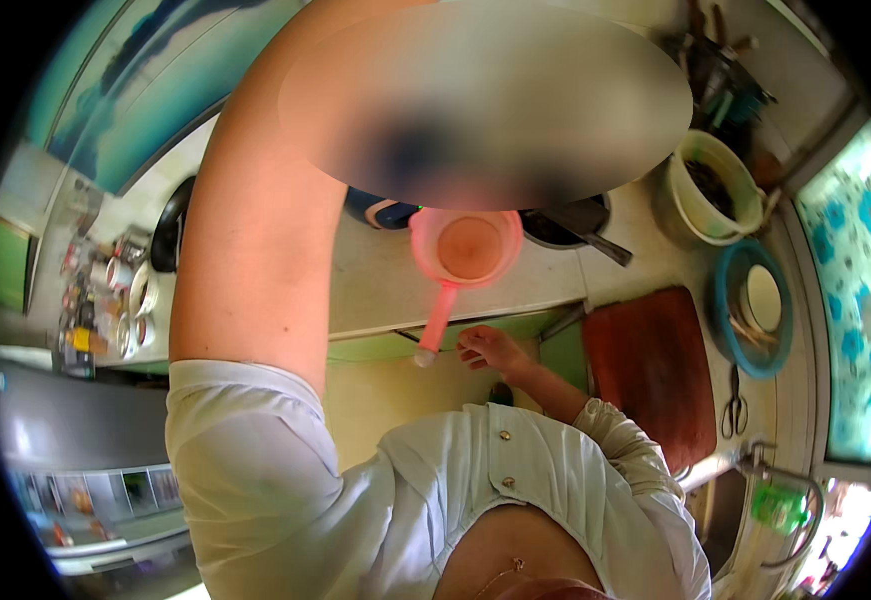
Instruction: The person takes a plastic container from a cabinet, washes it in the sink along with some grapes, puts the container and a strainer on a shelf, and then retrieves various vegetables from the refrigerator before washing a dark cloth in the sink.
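Note:
My left arm rises large along the left side and top of the view; my left hand cannot be seen, with a blurred patch over the upper middle. My right hand [489, 349] is low in front of my body, fingers loosely curled and apart, holding nothing. Just left of it is the handle end of a pink plastic dipper [441, 315], with a small gap between them. The dipper's round bowl is by the counter, its handle extending past the edge. Beside the bowl sits a black pan [566, 225] with a dark handle. A dark blue object [383, 210] is partly hidden.
Right of the counter [375, 300] lie a reddish-brown cutting board [649, 375], a pale bucket [747, 199], a blue basin [719, 315] holding a bowl, black scissors [735, 412] and a sink with a faucet [818, 510]. Jars and bottles [94, 315] crowd the left counter.

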`<state>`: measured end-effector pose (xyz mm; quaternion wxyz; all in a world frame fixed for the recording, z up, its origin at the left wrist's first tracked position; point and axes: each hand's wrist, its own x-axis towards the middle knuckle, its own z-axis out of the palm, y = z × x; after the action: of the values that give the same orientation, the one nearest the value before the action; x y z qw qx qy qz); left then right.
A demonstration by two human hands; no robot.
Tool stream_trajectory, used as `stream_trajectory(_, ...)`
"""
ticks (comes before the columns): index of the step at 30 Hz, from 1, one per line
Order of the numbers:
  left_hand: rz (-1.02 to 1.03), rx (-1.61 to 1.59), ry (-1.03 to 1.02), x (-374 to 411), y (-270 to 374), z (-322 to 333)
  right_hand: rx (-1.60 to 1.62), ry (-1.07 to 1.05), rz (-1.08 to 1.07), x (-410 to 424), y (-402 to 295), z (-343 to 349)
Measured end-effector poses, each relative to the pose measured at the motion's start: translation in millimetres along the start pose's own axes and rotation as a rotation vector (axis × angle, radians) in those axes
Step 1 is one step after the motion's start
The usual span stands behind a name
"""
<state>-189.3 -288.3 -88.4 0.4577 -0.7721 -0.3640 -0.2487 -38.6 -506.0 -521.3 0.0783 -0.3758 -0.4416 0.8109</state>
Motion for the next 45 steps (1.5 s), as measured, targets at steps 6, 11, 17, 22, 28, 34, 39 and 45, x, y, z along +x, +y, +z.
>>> stream_trajectory(6,0.125,-0.169,0.014,-40.6,-9.1,-30.8,0.396,-0.082,-0.005,36.4,-16.9,22.8)
stream_trajectory(11,0.001,-0.214,-0.254,-244.7,56.2,-82.5,0.286,-0.050,-0.063,62.9,-16.2,17.9)
stream_trajectory(17,-1.220,-0.479,-0.822,-552.7,195.3,-213.1,0.215,-0.070,-0.052,60.1,-17.5,33.7)
stream_trajectory(22,-1.813,-0.450,-1.194,-717.3,325.7,-353.4,-0.063,0.102,0.021,57.5,-16.0,4.6)
stream_trajectory(28,-2.159,-0.469,-1.332,-812.5,402.6,-495.6,-0.870,0.423,-0.320,40.9,-93.5,40.8)
stream_trajectory(34,-2.217,-0.244,-0.994,-862.3,320.0,-539.8,-0.732,-0.298,-0.425,113.8,-90.8,358.8)
stream_trajectory(39,-2.373,-0.286,-0.290,-870.7,262.4,-567.5,-1.249,-0.674,-0.243,217.6,-19.7,488.4)
stream_trajectory(45,-2.584,0.012,-0.355,-975.6,323.3,-648.4,-1.516,-0.749,-0.207,322.7,40.6,604.9)
